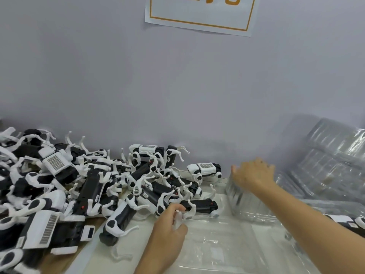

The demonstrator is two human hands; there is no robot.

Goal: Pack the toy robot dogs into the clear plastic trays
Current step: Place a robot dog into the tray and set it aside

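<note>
A large heap of black-and-white toy robot dogs point(94, 186) covers the left half of the table. One dog point(204, 170) stands upright alone by the wall. A flat clear plastic tray point(223, 242) lies in front of me. My left hand point(169, 228) pinches the tray's near-left edge beside a black dog point(199, 206). My right hand point(253, 173) reaches over a stack of clear trays point(245, 204), fingers curled over its top edge.
More clear trays point(331, 161) lean in a tall pile against the grey wall at the right. Another dog point(347, 222) lies partly hidden under my right forearm. A paper sign point(199, 18) hangs on the wall.
</note>
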